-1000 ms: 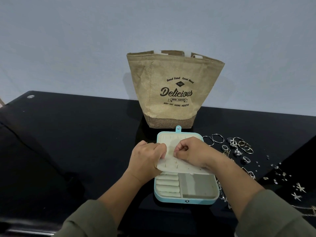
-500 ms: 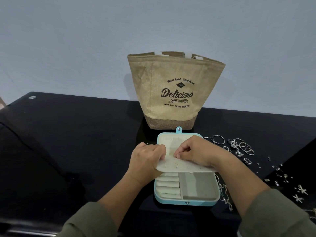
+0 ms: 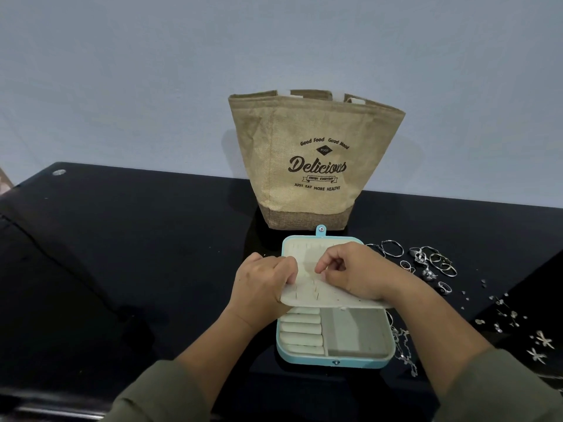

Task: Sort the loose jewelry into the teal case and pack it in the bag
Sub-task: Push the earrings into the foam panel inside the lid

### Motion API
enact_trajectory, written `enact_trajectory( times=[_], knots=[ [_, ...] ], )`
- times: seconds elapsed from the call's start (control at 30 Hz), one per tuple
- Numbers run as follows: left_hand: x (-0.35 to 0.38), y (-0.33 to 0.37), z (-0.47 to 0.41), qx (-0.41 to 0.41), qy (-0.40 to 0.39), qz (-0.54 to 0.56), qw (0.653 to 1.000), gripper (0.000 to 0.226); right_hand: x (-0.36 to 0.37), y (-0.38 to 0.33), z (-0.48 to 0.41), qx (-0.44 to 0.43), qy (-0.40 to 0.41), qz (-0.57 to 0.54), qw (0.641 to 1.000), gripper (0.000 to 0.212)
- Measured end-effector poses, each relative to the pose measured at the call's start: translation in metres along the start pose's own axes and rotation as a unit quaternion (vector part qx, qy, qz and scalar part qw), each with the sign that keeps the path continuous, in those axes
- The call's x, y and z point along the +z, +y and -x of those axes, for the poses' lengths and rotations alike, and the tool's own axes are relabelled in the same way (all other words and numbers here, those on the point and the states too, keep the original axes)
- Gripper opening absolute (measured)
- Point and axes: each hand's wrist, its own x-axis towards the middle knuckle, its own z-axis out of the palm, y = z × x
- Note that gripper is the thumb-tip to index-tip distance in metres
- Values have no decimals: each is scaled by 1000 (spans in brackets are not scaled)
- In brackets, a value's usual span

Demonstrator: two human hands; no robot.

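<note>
Over the open case (image 3: 307, 359), the left hand (image 3: 262, 284) grips the flap (image 3: 335, 297) by its left edge while the right hand (image 3: 358, 274) pinches above it, on what I cannot tell.

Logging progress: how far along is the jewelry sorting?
Done: teal case open, a few posts through its cream panel. In hand: left hand grips the panel, right hand pinches at it. Left: rings and earrings lie loose on the table; case not yet in the bag.

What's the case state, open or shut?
Open: the case shows ring rolls and a bare compartment; the left hand grips its flap, raised over them.
</note>
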Motion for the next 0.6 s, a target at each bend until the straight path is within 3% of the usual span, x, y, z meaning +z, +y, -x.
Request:
enact_trajectory(
  times=[0.17,0.33,0.6],
  knots=[
    [-2,2,-2,-7,-19,26,999,5,-2,-3,5,-22,0,41,999,18],
    [-2,-1,-3,-5,-63,55,996,18,-3,-3,3,-25,-8,57,998,16],
    [0,-1,-5,1,-80,71,994,19,-6,-2,5,-21,-13,64,998,13]
  ],
)
